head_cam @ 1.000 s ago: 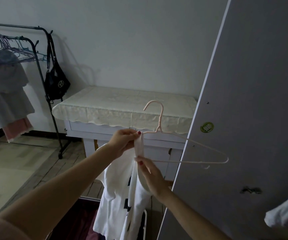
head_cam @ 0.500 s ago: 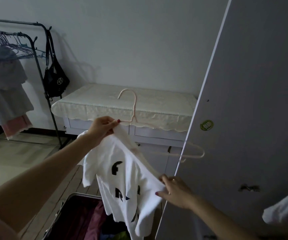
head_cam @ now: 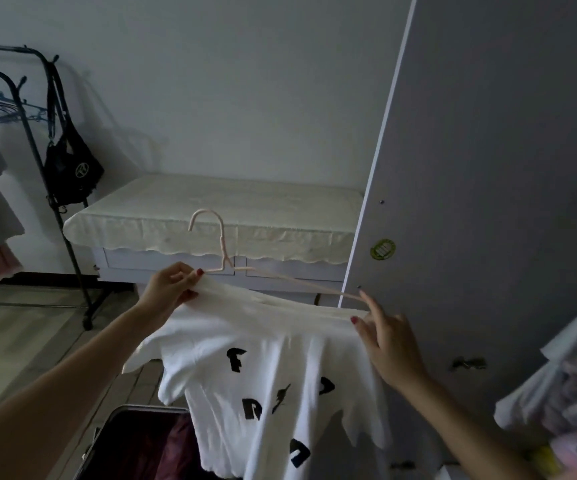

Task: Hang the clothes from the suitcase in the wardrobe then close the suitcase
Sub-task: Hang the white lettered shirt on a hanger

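The grey wardrobe door [head_cam: 487,202] fills the right side of your view, standing open with a round green sticker [head_cam: 382,249] near its left edge. Far behind, against the wall, a white cabinet carries a surface [head_cam: 210,209] covered by a cream cloth with a scalloped hem. At the far left stands a black clothes rack [head_cam: 55,168] with a black bag [head_cam: 72,168] hanging from it and grey and pink garments at the frame edge.

In front of you the white T-shirt [head_cam: 262,393] with black letters hangs spread between your two hands, its hem dropping over the open suitcase [head_cam: 134,445] at the near bottom left, where dark red lining or fabric shows. At the near right edge, pale clothes [head_cam: 564,393] hang inside the wardrobe.

Your left hand [head_cam: 171,289] is clamped on the left shoulder of the T-shirt, fingers curled around the fabric beside the neck of the pink hanger [head_cam: 223,251]. Your right hand [head_cam: 389,337] pinches the right shoulder of the shirt between thumb and fingers, forefinger stretched up against the hanger's right arm. The hanger's hook stands upright above the collar, in front of the cloth-covered surface.
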